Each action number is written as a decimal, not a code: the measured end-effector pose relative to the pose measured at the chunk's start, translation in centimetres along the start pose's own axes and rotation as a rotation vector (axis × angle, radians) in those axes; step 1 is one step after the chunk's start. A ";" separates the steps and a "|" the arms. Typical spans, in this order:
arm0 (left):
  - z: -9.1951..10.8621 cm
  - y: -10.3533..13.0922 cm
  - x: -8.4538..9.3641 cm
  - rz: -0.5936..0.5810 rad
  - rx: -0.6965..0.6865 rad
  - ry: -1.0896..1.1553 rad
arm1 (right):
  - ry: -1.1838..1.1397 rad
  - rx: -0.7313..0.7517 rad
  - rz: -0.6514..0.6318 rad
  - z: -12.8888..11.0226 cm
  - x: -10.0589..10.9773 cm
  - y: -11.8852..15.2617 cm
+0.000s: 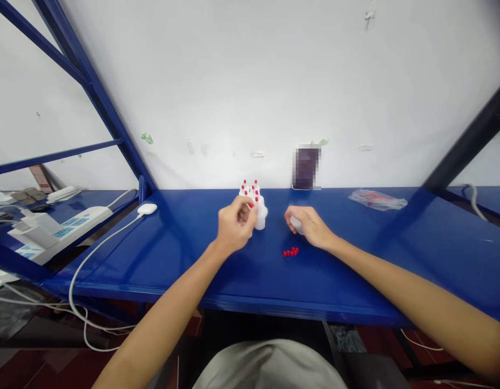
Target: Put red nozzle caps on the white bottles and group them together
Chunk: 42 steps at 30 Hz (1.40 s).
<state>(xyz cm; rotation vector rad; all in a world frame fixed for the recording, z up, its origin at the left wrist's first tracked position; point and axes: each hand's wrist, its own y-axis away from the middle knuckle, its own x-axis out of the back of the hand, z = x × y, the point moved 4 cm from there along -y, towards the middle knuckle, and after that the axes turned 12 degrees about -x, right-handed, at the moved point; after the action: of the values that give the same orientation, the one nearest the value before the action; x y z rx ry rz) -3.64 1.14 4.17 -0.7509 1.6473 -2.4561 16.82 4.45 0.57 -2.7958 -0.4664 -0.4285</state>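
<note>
My left hand is closed in a pinch, with a small red cap showing at its fingertips. Just beyond it stands a cluster of small white bottles, several topped with red tips; the hand hides part of the group. To the right, my right hand is wrapped round a white bottle, mostly covered by the fingers. Several loose red caps lie on the blue table, nearer to me than the right hand.
A phone-like dark, blurred rectangle leans on the white wall. On the right lies a clear plastic bag with something red inside. A white puck-shaped device with a cable and a power strip are at left. Blue frame posts flank the table.
</note>
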 end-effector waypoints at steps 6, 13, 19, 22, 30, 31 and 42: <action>-2.3 -1.3 2.8 -0.149 0.052 -0.198 | -0.040 -0.049 0.206 0.6 0.6 -0.3; -2.4 -0.9 1.7 -0.425 0.052 -0.334 | -0.053 -0.020 0.250 0.2 0.6 0.5; -1.0 -0.5 1.8 -0.229 -0.090 -0.343 | -0.192 -0.072 0.110 0.8 0.3 -0.1; 1.3 0.4 -0.6 -0.438 -0.255 -0.175 | -0.215 -0.127 0.063 0.9 -0.1 -0.2; 3.2 2.6 -5.1 -0.935 -0.271 -0.103 | -0.160 -0.082 0.050 0.5 -0.3 0.3; 3.1 2.6 -5.0 -0.927 -0.277 -0.095 | -0.127 -0.074 0.065 0.4 -0.2 0.4; 1.6 0.9 -2.9 -0.301 -0.066 -0.011 | 0.374 0.114 -0.005 -1.2 -1.7 1.0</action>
<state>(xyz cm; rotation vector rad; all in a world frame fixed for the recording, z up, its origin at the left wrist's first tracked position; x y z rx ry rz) -0.58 0.39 2.90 -1.0920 1.7316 -2.5930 15.34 2.70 0.85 -2.5238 -0.3965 -0.8740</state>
